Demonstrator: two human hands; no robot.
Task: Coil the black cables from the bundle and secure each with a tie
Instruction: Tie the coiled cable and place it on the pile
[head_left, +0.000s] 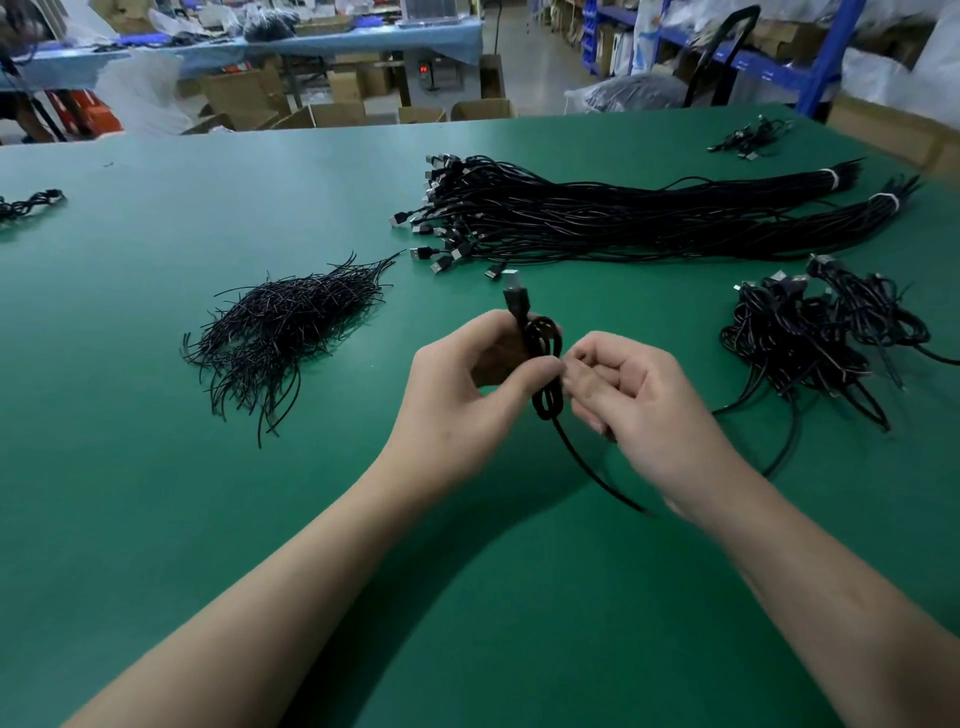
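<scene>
My left hand (467, 379) grips a small black cable coil (545, 364) above the green table, thumb pressed across its loops; the USB plug sticks up past my fingers. My right hand (639, 395) is curled beside the coil, its fingertips at the loops, and the cable's loose tail runs down under that wrist. Whether it pinches the cable is hidden. A pile of black wire ties (280, 332) lies to the left. Two long bundles of black cables (623, 218), each bound with a white band, lie beyond my hands.
A heap of coiled cables (815, 338) sits at the right. Small cable groups lie at the far right (748, 137) and the left edge (31, 202). The green table (156, 493) ends at the back, with boxes and shelving beyond.
</scene>
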